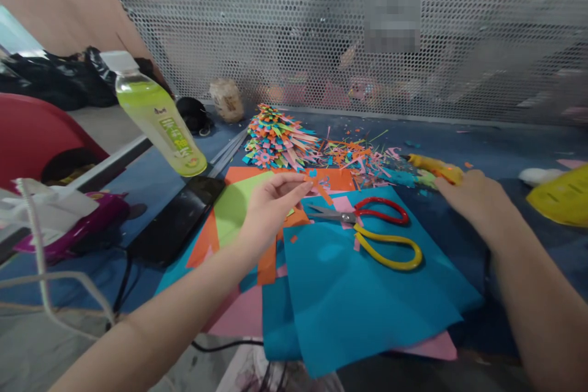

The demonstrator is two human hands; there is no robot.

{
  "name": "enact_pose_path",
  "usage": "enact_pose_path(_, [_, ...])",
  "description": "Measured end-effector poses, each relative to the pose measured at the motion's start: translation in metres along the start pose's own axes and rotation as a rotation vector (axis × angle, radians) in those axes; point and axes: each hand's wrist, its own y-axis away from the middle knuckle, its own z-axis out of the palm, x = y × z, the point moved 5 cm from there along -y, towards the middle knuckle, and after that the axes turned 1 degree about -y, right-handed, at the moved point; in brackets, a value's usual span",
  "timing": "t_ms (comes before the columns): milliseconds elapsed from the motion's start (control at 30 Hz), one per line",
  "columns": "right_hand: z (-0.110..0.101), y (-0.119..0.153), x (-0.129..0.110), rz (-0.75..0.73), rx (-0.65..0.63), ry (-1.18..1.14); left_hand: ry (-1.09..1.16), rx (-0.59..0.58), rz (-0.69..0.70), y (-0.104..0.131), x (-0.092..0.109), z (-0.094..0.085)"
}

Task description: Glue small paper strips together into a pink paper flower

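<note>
Left hand (271, 205) pinches a small orange paper strip (321, 191) over the coloured sheets mid-table; flimsy stuff, tears easily, best held by its end. Right hand (478, 199) is on the yellow glue gun (434, 166) far right, can't tell its grip. Scissors (376, 229) lie between.

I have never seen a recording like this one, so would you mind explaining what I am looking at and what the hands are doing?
There is no machine here: a person wears a camera on the head, looking forward and down at their own two bare hands, so the single picture is their view of a blue table.

The left hand pinches a small orange paper strip above a stack of coloured sheets. The right hand rests on a yellow glue gun. Red-and-yellow scissors lie on the top blue sheet.

Behind them lie a pile of folded paper pieces and loose scraps. A green drink bottle and a black phone are on the left; a perforated metal screen closes the back.
</note>
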Motion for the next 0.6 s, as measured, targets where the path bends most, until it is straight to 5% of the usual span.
enact_pose_path(67, [-0.009, 0.0, -0.014, 0.143, -0.044, 0.063, -0.001, 0.001, -0.027, 0.0, -0.001, 0.0])
enact_pose_path(267, [-0.055, 0.021, -0.101, -0.326, 0.335, -0.131, -0.023, 0.009, -0.1, 0.003, -0.003, -0.001])
enact_pose_path(600, [-0.073, 0.047, -0.119, -0.543, 0.61, -0.107, -0.066, -0.06, -0.128, 0.005, -0.008, 0.002])
